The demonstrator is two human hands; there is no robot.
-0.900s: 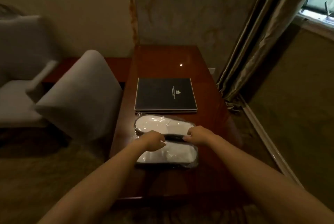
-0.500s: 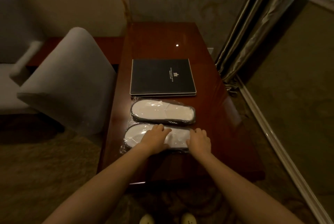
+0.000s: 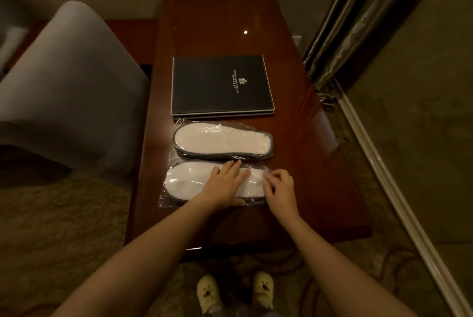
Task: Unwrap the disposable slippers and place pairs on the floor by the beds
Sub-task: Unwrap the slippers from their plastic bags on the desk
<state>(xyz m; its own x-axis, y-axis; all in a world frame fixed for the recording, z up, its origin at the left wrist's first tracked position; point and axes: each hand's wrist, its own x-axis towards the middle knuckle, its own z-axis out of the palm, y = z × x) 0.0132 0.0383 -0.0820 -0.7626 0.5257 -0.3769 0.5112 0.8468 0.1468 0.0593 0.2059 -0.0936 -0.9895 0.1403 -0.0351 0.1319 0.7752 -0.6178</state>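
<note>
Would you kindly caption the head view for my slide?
Left hand flat on the nearer wrapped slippers, right hand at its plastic; second pack and folder beyond.

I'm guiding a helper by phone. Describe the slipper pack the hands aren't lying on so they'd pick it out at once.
On the red-brown desk lies a black folder; just in front of it, toward the person, is the far pack of white slippers in clear wrap. Unlike the near pack, pressed by the left hand and pinched by the right hand, no hand covers it.
</note>
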